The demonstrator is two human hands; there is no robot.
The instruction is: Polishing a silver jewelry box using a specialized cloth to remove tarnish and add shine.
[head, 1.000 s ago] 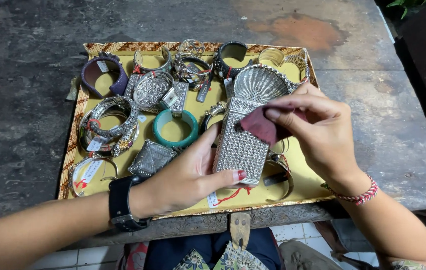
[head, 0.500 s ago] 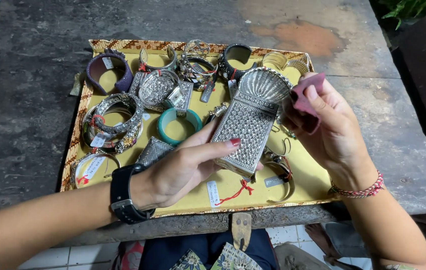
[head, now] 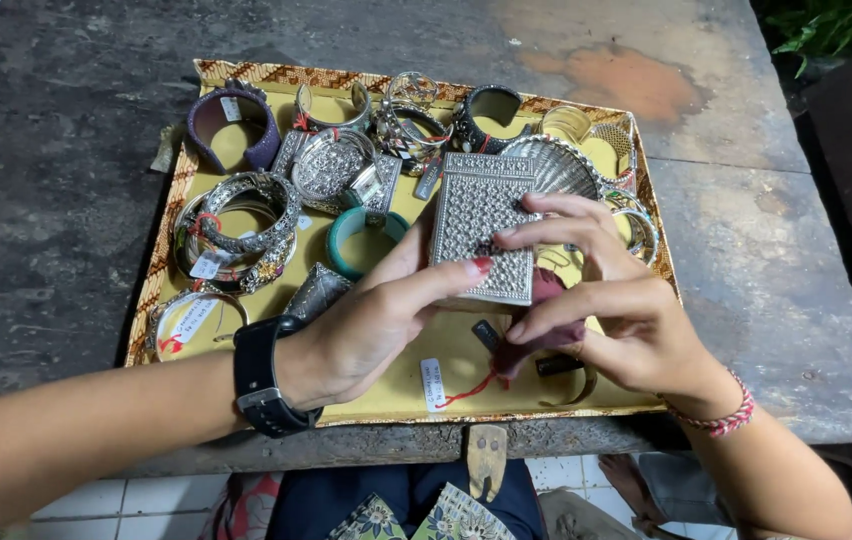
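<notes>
Both hands (head: pixel 376 320) (head: pixel 616 310) hold silver case (head: pixel 481 235) — over tray (head: pixel 171 215)

Hands: two, left hand (head: pixel 371 325) and right hand (head: pixel 626 320), both closed on one silver box (head: pixel 481 240).
Trays: one, yellow tray (head: pixel 426 385) with patterned rim.
Tables: one, dark stone table (head: pixel 76 150).
Wristwatches: one, black watch (head: pixel 261 375) on left wrist.
Wrist threads: one, red-and-white thread bracelet (head: pixel 721 420) on right wrist.
Dark red cloths: one, cloth (head: pixel 546 325) under right fingers.
Teal bangles: one, teal bangle (head: pixel 361 240).
Purple cuffs: one, purple cuff (head: pixel 231 125).
Black cuffs: one, black cuff (head: pixel 491 115).
Silver bangles and cuffs: too tangled for exact count, roughly ten.
Paper price tags: at least four seen.
</notes>
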